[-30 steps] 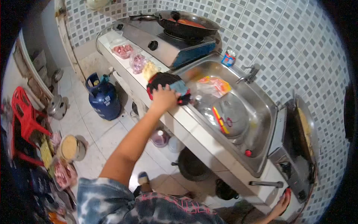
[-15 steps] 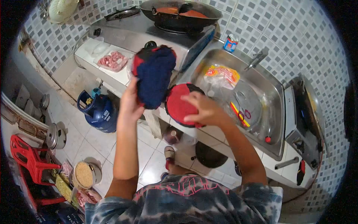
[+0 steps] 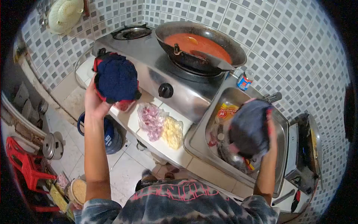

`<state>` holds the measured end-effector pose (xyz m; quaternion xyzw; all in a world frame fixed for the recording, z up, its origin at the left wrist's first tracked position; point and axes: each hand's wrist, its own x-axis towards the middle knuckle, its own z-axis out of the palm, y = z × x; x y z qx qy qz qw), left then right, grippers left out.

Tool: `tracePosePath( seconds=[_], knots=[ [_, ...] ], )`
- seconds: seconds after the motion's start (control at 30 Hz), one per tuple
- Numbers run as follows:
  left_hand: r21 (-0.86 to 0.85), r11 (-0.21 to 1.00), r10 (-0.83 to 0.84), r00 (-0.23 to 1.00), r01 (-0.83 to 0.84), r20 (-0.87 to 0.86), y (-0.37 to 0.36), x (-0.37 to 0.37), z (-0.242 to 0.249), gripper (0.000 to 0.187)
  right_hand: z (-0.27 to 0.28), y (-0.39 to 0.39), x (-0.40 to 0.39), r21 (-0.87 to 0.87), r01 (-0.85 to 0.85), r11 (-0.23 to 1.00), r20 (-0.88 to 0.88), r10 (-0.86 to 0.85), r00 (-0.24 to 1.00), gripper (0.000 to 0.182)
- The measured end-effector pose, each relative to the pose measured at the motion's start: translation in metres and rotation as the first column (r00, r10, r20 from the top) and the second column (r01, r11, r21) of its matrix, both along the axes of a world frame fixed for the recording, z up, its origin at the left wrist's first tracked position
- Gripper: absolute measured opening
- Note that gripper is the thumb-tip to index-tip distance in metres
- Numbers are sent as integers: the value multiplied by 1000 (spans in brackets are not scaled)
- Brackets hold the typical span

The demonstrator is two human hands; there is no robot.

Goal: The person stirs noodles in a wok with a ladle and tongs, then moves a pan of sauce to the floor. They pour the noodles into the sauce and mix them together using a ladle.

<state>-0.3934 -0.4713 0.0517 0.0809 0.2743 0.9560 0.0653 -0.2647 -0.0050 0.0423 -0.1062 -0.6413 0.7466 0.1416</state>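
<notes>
My left hand (image 3: 96,102) is raised at the left, in front of the stove, closed around a navy cloth pot holder (image 3: 117,79) with red edging. At the right, my right hand (image 3: 272,130) grips a second pot holder (image 3: 249,128), dark with a little red at its edge and blurred by motion. This one is over the sink (image 3: 194,143) and hides part of it. Between and beyond the hands, a large wok (image 3: 238,56) of red-orange sauce (image 3: 194,42) sits on the stove (image 3: 149,74).
Plastic bags of chopped purplish pieces (image 3: 151,123) and pale yellow pieces (image 3: 172,131) lie on the counter before the stove. A can (image 3: 245,81) stands by the sink's back corner. A blue gas cylinder (image 3: 113,138) and red chair (image 3: 28,160) are at the lower left.
My hands have moved apart, left hand leftward and right hand rightward over the sink. The right pot holder now shows a dark face instead of red. The view has shifted towards the stove.
</notes>
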Motion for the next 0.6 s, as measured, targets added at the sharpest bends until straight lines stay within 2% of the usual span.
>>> tracePosePath(
  seconds=[0.07,0.13,0.17,0.23,0.37,0.4,0.43,0.5,0.53,0.6],
  knots=[
    [-32,990,-140,987,138,-80,3,-41,12,35,27,-15,-17,-251,-150,956,-203,100,974,46],
    [-99,976,-198,980,194,-32,13,-88,19,42,33,-5,-40,-316,-153,937,-267,67,961,43],
    [-132,966,-225,974,221,-17,21,-110,26,45,37,4,-55,-266,-74,961,-230,12,973,42],
    [-194,942,-272,961,275,42,43,-143,38,43,52,-17,-69,-183,224,957,-168,-255,952,36],
    [-375,865,-324,942,334,91,69,-189,45,38,53,-4,-135,-176,227,958,-98,-246,964,33],
    [-389,858,-333,940,335,75,75,-195,47,42,57,-6,-147,-117,328,938,66,-322,945,31],
    [-441,819,-375,924,367,72,76,-202,48,45,51,1,-165,-170,317,933,47,-314,948,33],
    [-543,728,-449,890,418,83,76,-213,48,51,48,12,-187,-71,344,936,79,-338,938,39],
    [-552,683,-498,858,478,127,75,-208,55,61,52,4,-187,-105,334,937,53,-330,943,40],
    [-540,696,-476,867,474,147,84,-209,53,66,66,-23,-181,-167,306,937,5,-309,951,42]
  ],
)
